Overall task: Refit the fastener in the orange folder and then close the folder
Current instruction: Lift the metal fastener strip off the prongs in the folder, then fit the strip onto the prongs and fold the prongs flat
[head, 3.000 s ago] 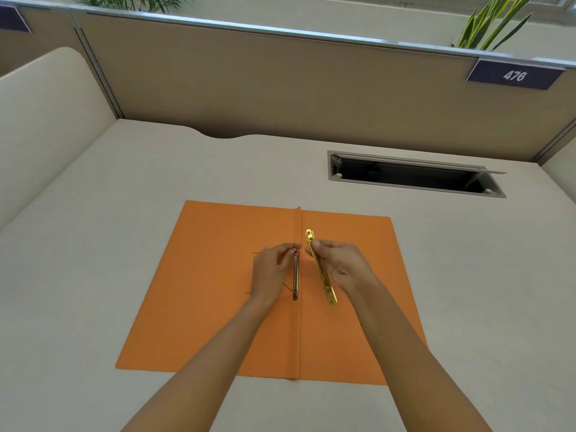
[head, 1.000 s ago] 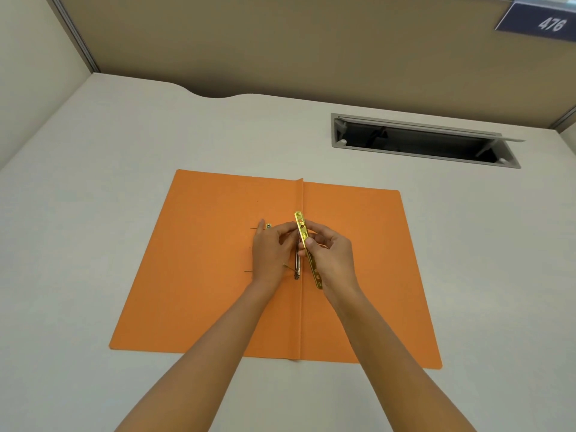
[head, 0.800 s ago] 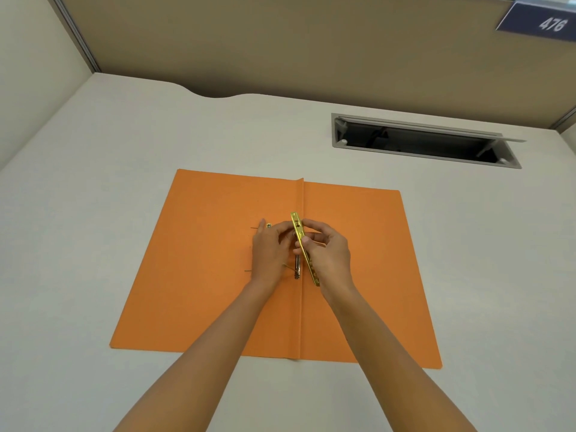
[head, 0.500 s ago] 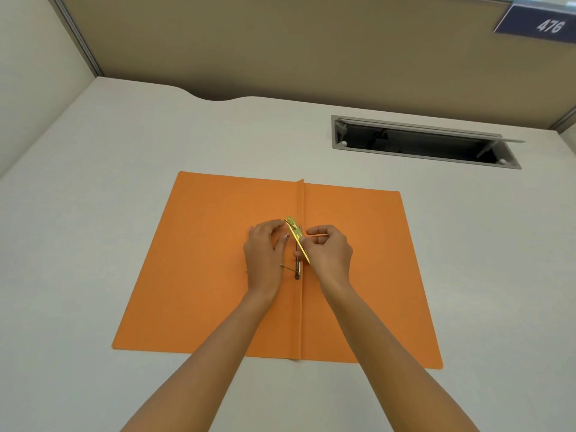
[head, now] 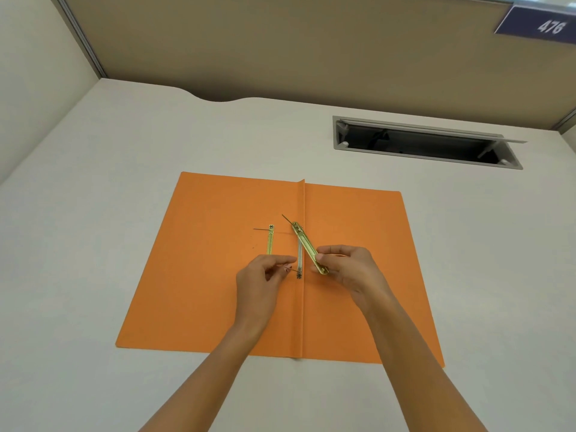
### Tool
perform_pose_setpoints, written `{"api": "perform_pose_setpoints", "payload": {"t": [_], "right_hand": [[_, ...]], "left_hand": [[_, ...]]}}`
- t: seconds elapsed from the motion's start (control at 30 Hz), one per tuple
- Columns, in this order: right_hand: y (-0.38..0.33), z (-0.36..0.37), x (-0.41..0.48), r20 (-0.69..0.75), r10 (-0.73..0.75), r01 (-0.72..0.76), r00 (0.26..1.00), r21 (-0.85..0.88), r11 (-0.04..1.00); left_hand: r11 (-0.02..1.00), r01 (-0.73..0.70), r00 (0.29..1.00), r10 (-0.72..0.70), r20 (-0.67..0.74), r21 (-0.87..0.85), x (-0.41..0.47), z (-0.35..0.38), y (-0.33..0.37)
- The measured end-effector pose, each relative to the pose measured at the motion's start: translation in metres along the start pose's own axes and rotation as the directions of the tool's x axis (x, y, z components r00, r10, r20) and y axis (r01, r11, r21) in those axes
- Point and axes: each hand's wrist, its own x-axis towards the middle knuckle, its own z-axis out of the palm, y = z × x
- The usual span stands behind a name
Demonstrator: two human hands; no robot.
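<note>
The orange folder (head: 218, 285) lies open and flat on the desk, its spine crease running toward me. A silvery fastener base (head: 300, 260) lies along the crease with thin prongs sticking up. My right hand (head: 352, 269) pinches the near end of a gold fastener bar (head: 308, 247), which is tilted, its far end threaded on the far prong. My left hand (head: 265, 279) pinches the near prong beside the crease. Another gold strip (head: 270, 241) lies flat on the folder's left flap.
A grey cable slot (head: 420, 145) with its lid raised is set into the desk at the back right. Beige partition walls enclose the desk at the back and left. A dark sign reading 476 (head: 542, 26) hangs at the top right.
Both hands have slid toward me along the crease. The gold bar's far end now sits on the far prong. The gold strip on the left flap has come into sight.
</note>
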Motion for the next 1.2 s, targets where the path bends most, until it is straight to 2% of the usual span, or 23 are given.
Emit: {"api": "perform_pose_setpoints", "payload": {"t": [0.2, 0.3, 0.53, 0.73, 1.2], "right_hand": [[-0.002, -0.004, -0.009, 0.057, -0.005, -0.002, 0.998, 0.123, 0.992], [-0.006, -0.002, -0.011, 0.076, -0.001, -0.011, 0.997, 0.161, 0.987], [-0.015, 0.0, -0.012, 0.092, 0.018, -0.037, 0.996, 0.209, 0.977], [-0.014, 0.0, -0.015, 0.095, 0.008, -0.027, 0.995, 0.195, 0.98], [-0.008, 0.008, -0.015, 0.101, -0.015, -0.001, 0.995, 0.152, 0.988]], "left_hand": [[0.988, 0.03, 0.996, -0.017, 0.085, -0.151, -0.009, 0.003, 0.003], [0.992, 0.039, 0.994, -0.026, 0.109, -0.119, -0.005, 0.007, 0.004], [0.999, -0.037, 0.991, 0.033, 0.129, 0.027, 0.001, 0.015, 0.005], [0.999, -0.051, 0.996, 0.05, 0.079, 0.01, -0.002, 0.019, 0.004], [1.0, -0.005, 0.998, 0.006, 0.059, -0.019, -0.001, 0.018, 0.005]]}}
